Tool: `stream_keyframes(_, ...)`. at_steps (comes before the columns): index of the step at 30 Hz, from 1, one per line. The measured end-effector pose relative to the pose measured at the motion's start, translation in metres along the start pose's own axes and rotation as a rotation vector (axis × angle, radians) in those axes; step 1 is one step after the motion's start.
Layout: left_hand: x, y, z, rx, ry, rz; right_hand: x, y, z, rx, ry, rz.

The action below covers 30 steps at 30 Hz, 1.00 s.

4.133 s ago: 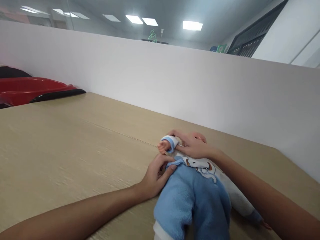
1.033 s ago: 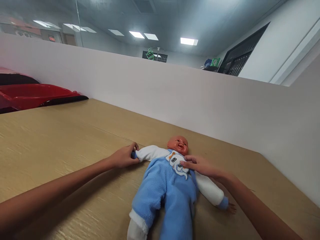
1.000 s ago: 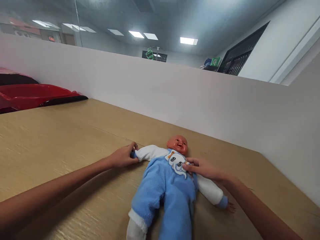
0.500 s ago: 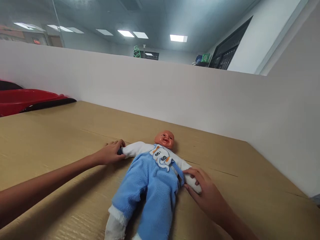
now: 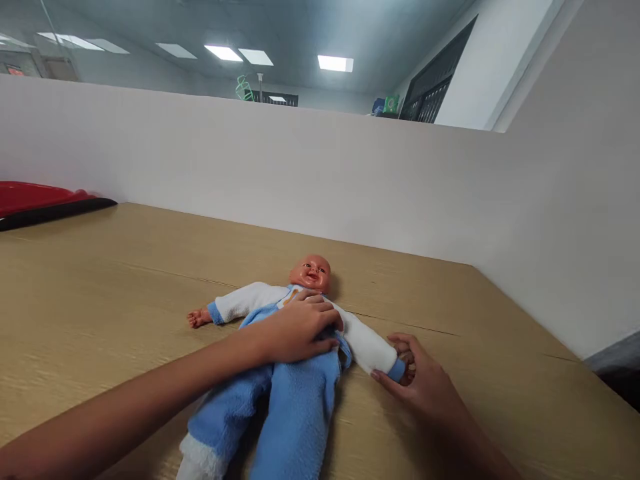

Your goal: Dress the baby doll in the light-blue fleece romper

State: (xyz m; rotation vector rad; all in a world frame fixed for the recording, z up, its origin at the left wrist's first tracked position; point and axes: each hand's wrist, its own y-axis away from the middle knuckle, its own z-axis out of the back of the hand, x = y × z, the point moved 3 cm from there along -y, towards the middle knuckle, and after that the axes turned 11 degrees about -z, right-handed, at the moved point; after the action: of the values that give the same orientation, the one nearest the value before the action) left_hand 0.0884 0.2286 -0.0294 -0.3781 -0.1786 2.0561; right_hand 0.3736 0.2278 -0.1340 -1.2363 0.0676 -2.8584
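A baby doll (image 5: 300, 393) lies on its back in blue fleece overalls over a white, blue-cuffed top. Its bald plastic head (image 5: 311, 273) points towards the wall. Across the doll's chest lies my left hand (image 5: 303, 327), fingers loosely bent and somewhat apart, covering most of the elephant patch. My right hand (image 5: 425, 380) curls around the doll's cuffed wrist (image 5: 397, 369) on the right side, thumb below and fingers above. The doll's other arm (image 5: 245, 303) stretches out free, its small bare hand showing. The feet run out of view at the bottom.
The wooden tabletop (image 5: 125, 287) has seams across it and meets a white low wall (image 5: 300, 173) behind. A red item with a black edge (image 5: 40, 200) stands at the far left. Glass above the wall shows ceiling lights. Something dark (image 5: 617, 373) sits past the right edge.
My left hand has let go of the doll's left-side sleeve end and moved right onto its chest. The right-side arm is straighter, its cuff now showing, with my right hand at the wrist.
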Motion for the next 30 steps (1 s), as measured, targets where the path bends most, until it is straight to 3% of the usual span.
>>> stream_keyframes(4, 0.014, -0.005, -0.017, -0.019, 0.039, 0.027, 0.008, 0.000, 0.002, -0.039, -0.356, -0.138)
stream_keyframes(10, 0.018, -0.001, -0.022, -0.047, 0.059, 0.016, 0.070, -0.009, 0.017, -0.127, -0.489, 0.000)
stream_keyframes(15, 0.015, -0.002, -0.021, -0.046, -0.024, -0.025, 0.104, -0.017, 0.008, -0.108, -0.440, 0.141)
stream_keyframes(20, 0.007, 0.005, -0.010, -0.211, -0.090, -0.234, 0.092, -0.019, -0.020, -0.286, -0.176, 0.254)
stream_keyframes(25, 0.005, 0.009, -0.007, -0.250, -0.060, -0.330, 0.093, -0.015, -0.052, -0.178, -0.023, 0.247)
stream_keyframes(30, 0.007, 0.010, -0.008, -0.284, 0.038, -0.357, 0.128, -0.020, -0.040, 0.045, -0.073, 0.360)
